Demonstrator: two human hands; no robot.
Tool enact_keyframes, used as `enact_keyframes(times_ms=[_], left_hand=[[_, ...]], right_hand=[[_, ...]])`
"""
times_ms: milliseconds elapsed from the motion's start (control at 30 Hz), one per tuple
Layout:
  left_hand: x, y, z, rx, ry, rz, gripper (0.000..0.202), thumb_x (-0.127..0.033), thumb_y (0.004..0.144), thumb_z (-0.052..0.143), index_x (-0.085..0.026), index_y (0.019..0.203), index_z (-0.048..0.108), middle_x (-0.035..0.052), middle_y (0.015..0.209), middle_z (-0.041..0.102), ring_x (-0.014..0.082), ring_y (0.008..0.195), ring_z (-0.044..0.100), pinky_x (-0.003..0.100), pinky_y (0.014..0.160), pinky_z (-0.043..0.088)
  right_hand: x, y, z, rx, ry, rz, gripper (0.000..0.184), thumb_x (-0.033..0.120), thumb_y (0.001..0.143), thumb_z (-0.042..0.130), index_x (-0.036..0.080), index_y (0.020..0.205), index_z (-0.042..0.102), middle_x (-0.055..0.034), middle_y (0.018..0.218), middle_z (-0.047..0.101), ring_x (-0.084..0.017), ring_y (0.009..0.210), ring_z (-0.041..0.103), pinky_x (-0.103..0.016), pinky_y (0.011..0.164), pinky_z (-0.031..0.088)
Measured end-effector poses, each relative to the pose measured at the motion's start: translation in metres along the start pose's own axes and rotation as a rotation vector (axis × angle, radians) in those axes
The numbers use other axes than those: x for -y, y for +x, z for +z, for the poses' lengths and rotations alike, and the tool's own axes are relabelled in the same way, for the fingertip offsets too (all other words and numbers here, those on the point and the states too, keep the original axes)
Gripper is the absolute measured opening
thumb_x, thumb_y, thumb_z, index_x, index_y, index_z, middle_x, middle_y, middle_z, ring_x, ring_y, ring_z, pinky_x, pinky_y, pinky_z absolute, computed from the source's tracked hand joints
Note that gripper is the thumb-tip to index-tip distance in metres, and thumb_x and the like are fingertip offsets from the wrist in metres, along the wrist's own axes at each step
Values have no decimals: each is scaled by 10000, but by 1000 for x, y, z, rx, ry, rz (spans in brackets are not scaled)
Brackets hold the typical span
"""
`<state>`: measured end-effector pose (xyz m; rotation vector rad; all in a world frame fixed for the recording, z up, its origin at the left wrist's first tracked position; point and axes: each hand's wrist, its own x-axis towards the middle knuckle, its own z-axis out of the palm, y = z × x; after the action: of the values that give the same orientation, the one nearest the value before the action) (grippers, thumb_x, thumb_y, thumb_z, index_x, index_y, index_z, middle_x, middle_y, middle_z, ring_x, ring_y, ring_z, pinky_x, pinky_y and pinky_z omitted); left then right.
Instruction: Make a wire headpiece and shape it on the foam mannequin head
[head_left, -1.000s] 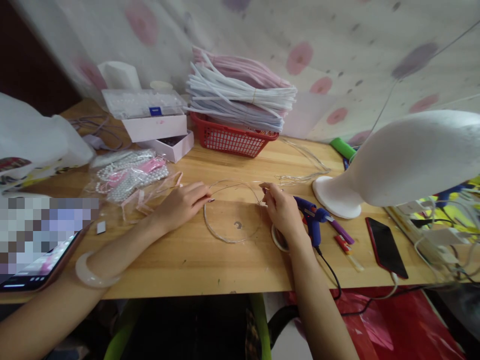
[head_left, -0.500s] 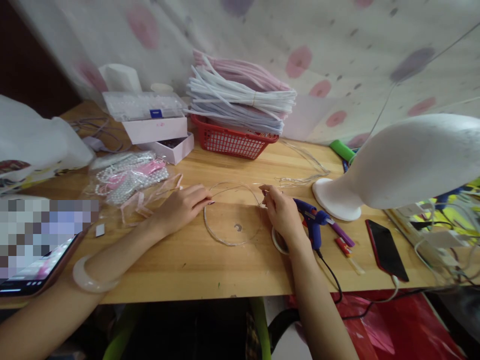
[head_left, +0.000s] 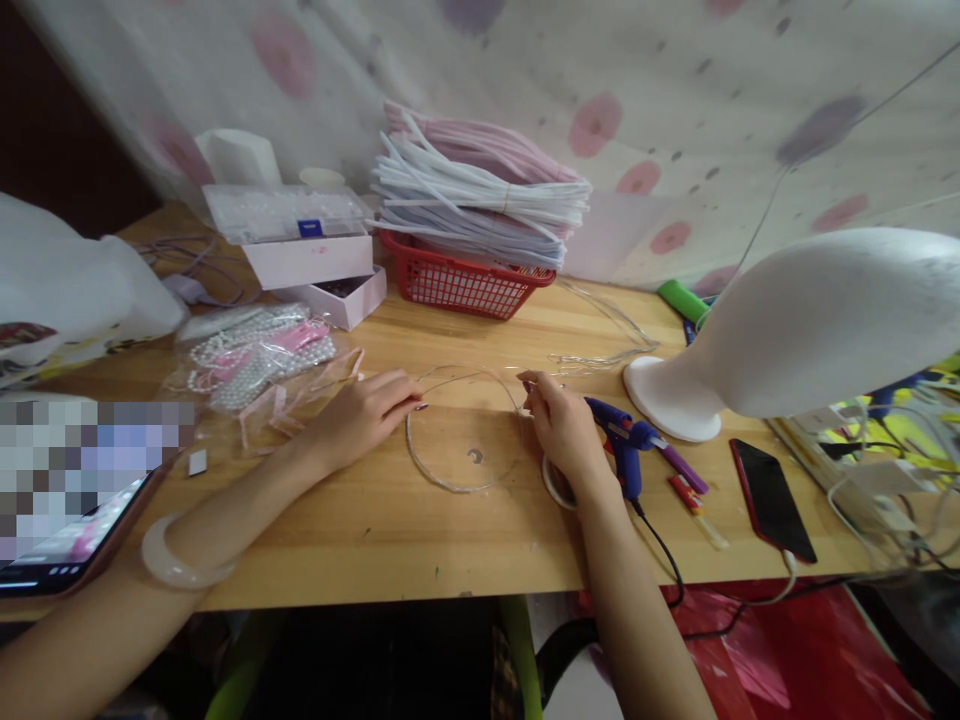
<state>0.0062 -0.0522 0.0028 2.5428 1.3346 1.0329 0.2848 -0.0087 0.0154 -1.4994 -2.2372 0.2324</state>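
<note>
A thin silvery wire ring (head_left: 450,487) lies on the wooden table between my two hands. At its left side, the thumb and fingers of my left hand (head_left: 382,408) are pinched on the wire. My right hand (head_left: 556,418) pinches the ring's right side, its fingers curled and partly hidden by the back of the hand. A short wire end shows just beyond the right fingertips. Under my right wrist a roll of tape (head_left: 553,484) peeks out, and a blue glue gun (head_left: 626,440) lies to the right of it.
Behind stands a red basket (head_left: 472,285) under bundled pipe cleaners (head_left: 487,195). Bagged pearl beads (head_left: 259,355) and white boxes (head_left: 311,262) are at left. Loose wires (head_left: 607,355) lie near a white foam head (head_left: 817,320). A phone (head_left: 772,500) and a lighter (head_left: 685,493) rest at right.
Both hands keep their pinch on the wire ring with almost no movement. The whole view has shifted very slightly.
</note>
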Motion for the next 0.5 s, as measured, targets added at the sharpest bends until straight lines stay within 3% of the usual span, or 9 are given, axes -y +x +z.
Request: enact_keyframes(times_ms=[500], left_hand=[[0, 1, 0, -14, -7, 29, 128, -207, 978, 492, -170, 910, 594, 22, 835, 680, 139, 748, 647, 281, 719, 543]], right_hand=[[-1, 0, 0, 12, 22, 10, 327, 219, 956, 382, 175, 1172, 623, -94, 821, 727, -249, 789, 693, -336, 740, 487]])
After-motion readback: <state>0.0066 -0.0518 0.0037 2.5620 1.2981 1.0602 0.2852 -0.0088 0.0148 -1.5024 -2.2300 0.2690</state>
